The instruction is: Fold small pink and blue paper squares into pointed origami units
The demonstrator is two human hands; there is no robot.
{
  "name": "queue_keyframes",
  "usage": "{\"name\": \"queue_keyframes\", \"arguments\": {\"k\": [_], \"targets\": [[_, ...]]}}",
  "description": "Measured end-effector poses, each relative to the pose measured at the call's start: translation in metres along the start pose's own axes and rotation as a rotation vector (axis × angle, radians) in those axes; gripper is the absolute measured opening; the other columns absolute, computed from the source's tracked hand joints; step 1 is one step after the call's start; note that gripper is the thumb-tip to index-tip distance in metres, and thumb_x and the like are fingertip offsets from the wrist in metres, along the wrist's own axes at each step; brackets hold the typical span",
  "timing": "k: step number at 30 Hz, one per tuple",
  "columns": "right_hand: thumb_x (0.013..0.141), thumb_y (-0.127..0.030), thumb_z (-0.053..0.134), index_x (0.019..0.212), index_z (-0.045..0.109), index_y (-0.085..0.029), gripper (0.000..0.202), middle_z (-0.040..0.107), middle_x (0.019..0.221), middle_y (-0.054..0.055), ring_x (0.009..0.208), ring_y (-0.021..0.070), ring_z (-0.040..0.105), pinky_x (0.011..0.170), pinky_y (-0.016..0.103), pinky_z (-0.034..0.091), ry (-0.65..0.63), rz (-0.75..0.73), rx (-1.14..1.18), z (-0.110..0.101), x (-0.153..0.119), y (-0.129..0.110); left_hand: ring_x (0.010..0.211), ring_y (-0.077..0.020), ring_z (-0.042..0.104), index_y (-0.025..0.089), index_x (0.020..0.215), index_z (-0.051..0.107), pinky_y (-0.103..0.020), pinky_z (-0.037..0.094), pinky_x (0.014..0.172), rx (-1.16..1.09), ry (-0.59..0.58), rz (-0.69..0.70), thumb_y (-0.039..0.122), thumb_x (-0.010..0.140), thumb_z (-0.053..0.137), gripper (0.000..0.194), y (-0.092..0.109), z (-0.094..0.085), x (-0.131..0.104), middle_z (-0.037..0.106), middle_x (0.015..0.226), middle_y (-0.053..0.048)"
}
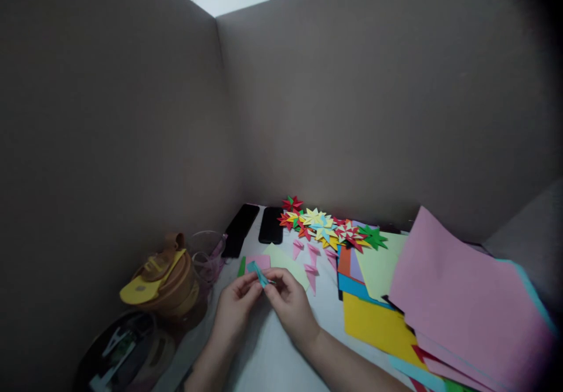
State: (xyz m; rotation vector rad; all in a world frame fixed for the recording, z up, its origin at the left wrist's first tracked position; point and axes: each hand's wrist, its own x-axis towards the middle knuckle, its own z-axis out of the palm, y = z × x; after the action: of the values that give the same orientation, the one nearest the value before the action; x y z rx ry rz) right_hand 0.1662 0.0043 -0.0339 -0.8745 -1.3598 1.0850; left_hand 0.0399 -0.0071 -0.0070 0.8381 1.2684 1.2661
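Far-left corner: where the grey partition (109, 116) meets the tabletop, a dark round container (94, 345) with clear and pale contents, partly in shadow.
Bag: a tan, rounded bag-like object with a yellow flap (141, 289), just behind the container.
Clear vessel: a transparent, round-rimmed piece (206, 252), beside the bag, details blurred.
Black slab: a long, flat, black object (243, 225), slanting near the partition.
Left hand: fingers curled, thumb and fingertips closed in a pinch (235, 307) on the left side of the folded work.
Small papers: a narrow green strip (241, 267) and a pink rectangle (263, 259), just beyond the fingertips.
Work in hand: a slim, folded, light-blue paper piece (259, 274), between both hands, above the white table (268, 357).
Phone: a black, round-cornered rectangle (271, 225), lying flat behind the work.
Right hand: thumb and fingers bent in, pinching (292, 307) the same piece from the right.
Folded units: four pink, pointed paper pieces (311, 272), right of a pale green sheet (281, 257).
Stars: a multicoloured heap of folded-paper stars (323, 222), along the back partition.
Paper stock: overlapping coloured sheets, a yellow sheet (373, 323) among them.
Far right: large pink sheets (457, 292), overlapping the stock.
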Motion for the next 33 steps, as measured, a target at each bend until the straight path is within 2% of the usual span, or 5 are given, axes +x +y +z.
{"name": "queue_keyframes", "arguments": {"k": [9, 15, 18, 25, 33], "targets": [[0.080, -0.021, 0.052, 0.096, 0.052, -0.020, 0.016, 0.064, 0.088, 0.003, 0.076, 0.0160, 0.065, 0.066, 0.026, 0.053, 0.138, 0.121, 0.082, 0.004, 0.008, 0.009, 0.061, -0.0162, 0.061, 0.013, 0.084, 0.067, -0.023, 0.047, 0.060, 0.118, 0.077, 0.121, 0.030, 0.061, 0.069, 0.029, -0.001, 0.001, 0.001, 0.067, 0.063, -0.002], [0.072, -0.013, 0.047, 0.102, 0.046, -0.021, 0.031, 0.062, 0.104, 0.009, 0.095, 0.0200, 0.064, 0.070, 0.030, 0.055, 0.244, 0.117, 0.134, 0.010, 0.028, 0.033, 0.064, -0.0155, 0.059, 0.013, 0.088, 0.063, -0.022, 0.045, 0.059, 0.087, 0.265, 0.198, 0.032, 0.062, 0.068, 0.033, 0.004, -0.006, 0.001, 0.066, 0.072, -0.003], [0.065, -0.005, 0.044, 0.113, 0.046, -0.022, 0.052, 0.054, 0.120, 0.009, 0.117, 0.0210, 0.052, 0.091, 0.036, 0.048, 0.305, 0.040, -0.051, 0.006, 0.022, 0.033, 0.060, -0.0138, 0.057, 0.014, 0.089, 0.062, -0.022, 0.043, 0.057, 0.047, 0.249, 0.161, 0.034, 0.062, 0.068, 0.034, 0.004, -0.007, 0.001, 0.064, 0.068, -0.001], [0.065, -0.002, 0.045, 0.106, 0.059, -0.025, 0.048, 0.045, 0.129, 0.008, 0.116, 0.0213, 0.049, 0.088, 0.032, 0.048, 0.053, -0.181, -0.332, -0.014, 0.004, -0.002, 0.053, -0.0103, 0.052, 0.015, 0.085, 0.059, -0.020, 0.040, 0.053, -0.063, 0.106, 0.017, 0.030, 0.061, 0.067, 0.030, 0.006, 0.002, -0.006, 0.056, 0.060, 0.004], [0.061, 0.002, 0.044, 0.098, 0.067, -0.028, 0.053, 0.058, 0.110, 0.006, 0.100, 0.0206, 0.058, 0.082, 0.032, 0.051, -0.163, -0.448, -0.475, -0.045, -0.028, -0.023, 0.054, -0.0123, 0.055, 0.016, 0.091, 0.056, -0.022, 0.039, 0.053, -0.132, -0.152, -0.127, 0.037, 0.050, 0.079, 0.052, 0.007, 0.014, -0.023, 0.059, 0.063, 0.003]]}}
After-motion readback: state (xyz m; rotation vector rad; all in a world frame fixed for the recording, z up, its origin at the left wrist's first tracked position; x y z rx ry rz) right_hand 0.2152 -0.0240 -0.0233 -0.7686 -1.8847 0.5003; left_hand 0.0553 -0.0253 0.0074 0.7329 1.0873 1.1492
